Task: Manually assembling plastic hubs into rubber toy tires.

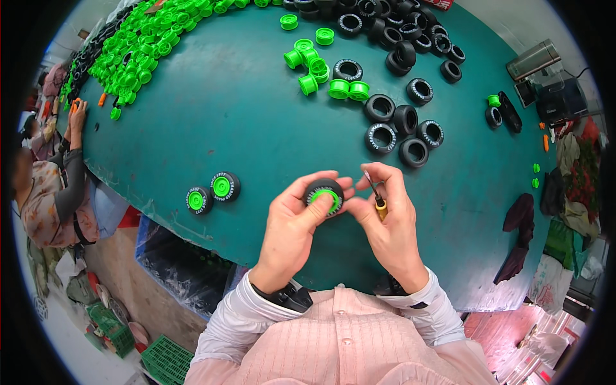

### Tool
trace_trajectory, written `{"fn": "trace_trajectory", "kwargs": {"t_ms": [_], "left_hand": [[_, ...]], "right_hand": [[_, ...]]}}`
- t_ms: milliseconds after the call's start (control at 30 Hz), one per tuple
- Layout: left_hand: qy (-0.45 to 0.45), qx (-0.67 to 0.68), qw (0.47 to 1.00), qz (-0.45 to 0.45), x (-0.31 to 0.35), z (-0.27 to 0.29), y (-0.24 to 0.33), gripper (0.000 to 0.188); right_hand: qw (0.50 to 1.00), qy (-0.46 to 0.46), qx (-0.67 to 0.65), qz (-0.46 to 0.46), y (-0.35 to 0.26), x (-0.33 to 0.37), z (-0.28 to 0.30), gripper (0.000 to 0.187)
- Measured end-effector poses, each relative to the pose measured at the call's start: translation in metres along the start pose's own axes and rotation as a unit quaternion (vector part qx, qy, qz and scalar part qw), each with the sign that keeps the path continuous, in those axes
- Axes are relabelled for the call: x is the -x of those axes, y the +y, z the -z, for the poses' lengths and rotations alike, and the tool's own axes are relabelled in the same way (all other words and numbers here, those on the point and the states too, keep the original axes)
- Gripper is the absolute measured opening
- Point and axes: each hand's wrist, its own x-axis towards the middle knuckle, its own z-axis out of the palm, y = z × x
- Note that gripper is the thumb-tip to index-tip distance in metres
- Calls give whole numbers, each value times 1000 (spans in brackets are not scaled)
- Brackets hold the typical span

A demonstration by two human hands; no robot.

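Observation:
My left hand (287, 226) is closed around a small toy wheel, a black tyre (316, 188) with a bright green rim (335, 204) in it. The thumb presses on the rim's face. Close beside it on the right, my right hand (396, 236) grips a small yellow-handled tool (381, 209) with a thin metal shaft pointing up; its exact kind is unclear. The right fingertips are near the tyre's edge. Two wheels with green rims, one (198, 201) touching the other (224, 187), lie on the table to the left.
Loose black tyres (380, 138) and green rims (339, 88) lie ahead on the green table (256, 128). A large heap of green rims (141, 54) is far left, where another person (54, 199) works. A metal flask (534, 59) and dark cloth (518, 234) are right.

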Motion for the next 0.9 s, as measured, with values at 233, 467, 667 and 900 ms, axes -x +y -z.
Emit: {"fn": "trace_trajectory", "kwargs": {"t_ms": [233,467,667,900], "left_hand": [[20,8,999,-45,-8,2,-3,38],[41,-6,996,-82,-6,-6,-5,35],[49,-108,980,-160,-7,-3,-12,32],[63,-196,959,-196,-6,-5,-12,30]], "right_hand": [[991,-107,81,-21,-6,6,0,9],[987,-133,40,-79,-11,5,-3,10],[974,-192,13,-118,-13,-4,5,13],[980,-165,67,-85,-13,-5,-1,16]]}}
